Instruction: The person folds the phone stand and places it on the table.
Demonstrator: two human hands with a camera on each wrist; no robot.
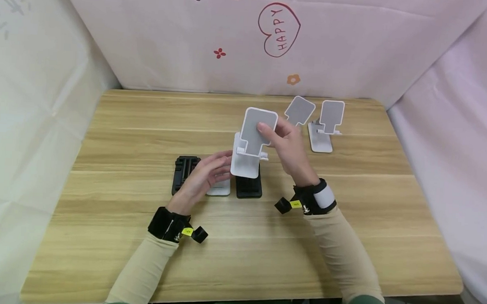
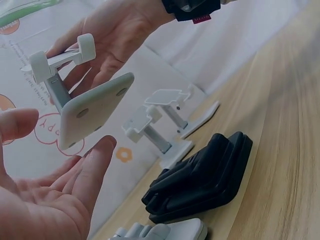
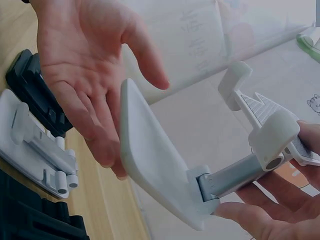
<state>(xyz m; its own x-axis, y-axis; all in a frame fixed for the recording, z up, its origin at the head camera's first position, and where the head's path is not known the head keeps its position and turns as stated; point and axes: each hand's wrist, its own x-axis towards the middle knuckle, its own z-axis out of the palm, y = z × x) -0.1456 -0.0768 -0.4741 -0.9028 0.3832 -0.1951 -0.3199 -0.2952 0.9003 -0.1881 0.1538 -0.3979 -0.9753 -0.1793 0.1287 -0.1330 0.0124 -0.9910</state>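
Note:
My right hand [image 1: 289, 147] grips a white phone stand [image 1: 247, 167] by its grey-padded upper plate, thumb on the pad. The stand is unfolded and held above the table, its silver arm [image 3: 235, 175] showing in the right wrist view. My left hand [image 1: 202, 177] is beside the stand's base [image 2: 95, 112] with fingers extended; whether the fingertips touch it I cannot tell. Below lie a folded black phone stand [image 1: 182, 174], a folded white phone stand [image 1: 219, 189] partly hidden by the left hand, and another folded black phone stand [image 1: 249, 189] partly behind the held one.
Two unfolded white phone stands stand at the back right of the wooden table [image 1: 337, 249]: one [image 1: 332, 116] in full sight, the other [image 1: 300, 110] partly hidden by the right hand. A printed white cloth [image 1: 170, 42] hangs along the table's back edge.

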